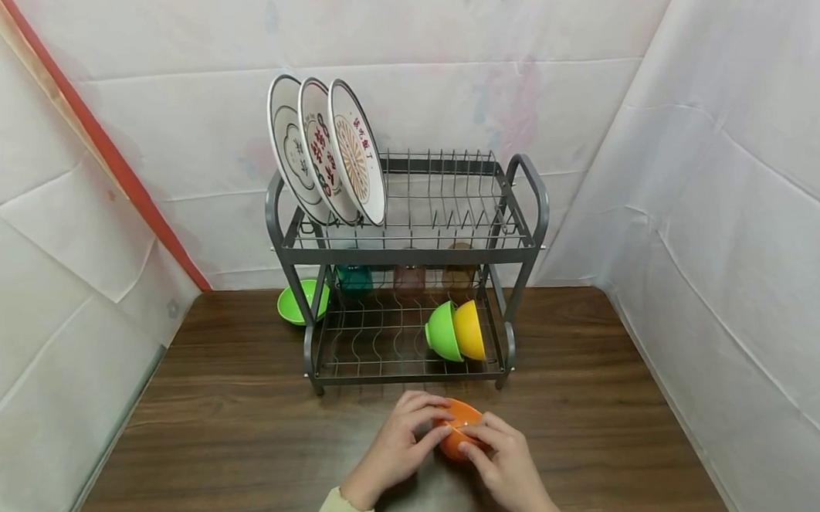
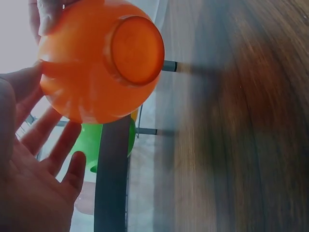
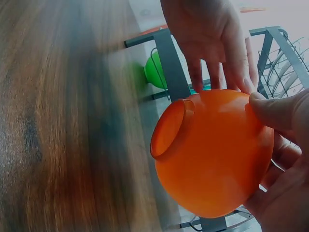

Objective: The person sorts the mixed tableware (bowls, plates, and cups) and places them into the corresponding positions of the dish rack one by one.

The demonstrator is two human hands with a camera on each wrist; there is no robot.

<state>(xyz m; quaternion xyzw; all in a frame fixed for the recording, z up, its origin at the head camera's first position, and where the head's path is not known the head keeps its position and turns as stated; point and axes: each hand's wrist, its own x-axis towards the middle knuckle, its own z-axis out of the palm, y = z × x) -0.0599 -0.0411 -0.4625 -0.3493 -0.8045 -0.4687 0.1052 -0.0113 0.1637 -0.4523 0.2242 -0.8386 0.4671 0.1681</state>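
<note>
Both hands hold an orange bowl (image 1: 465,413) above the table, in front of the dish rack's lower tier. In the wrist views the bowl's round base shows, raised off the wood. My left hand (image 1: 399,440) grips the rim from the left, thumb on the near side and fingers at the far side; its lower fingers stretch out beside the bowl in the left wrist view. From the right, my right hand (image 1: 510,467) pinches the rim, its thumb pressed on the outer wall (image 3: 217,154). Just behind, a green bowl (image 1: 442,334) and a yellow bowl (image 1: 470,332) stand on edge, nested, on the lower tier.
The dark two-tier dish rack (image 1: 410,254) carries several plates, including a right-hand one (image 1: 371,184), upright at its upper left. Teal (image 1: 356,280), pink (image 1: 409,281) and amber (image 1: 458,277) cups stand at the lower back. A green dish (image 1: 290,307) sits behind the rack's left leg.
</note>
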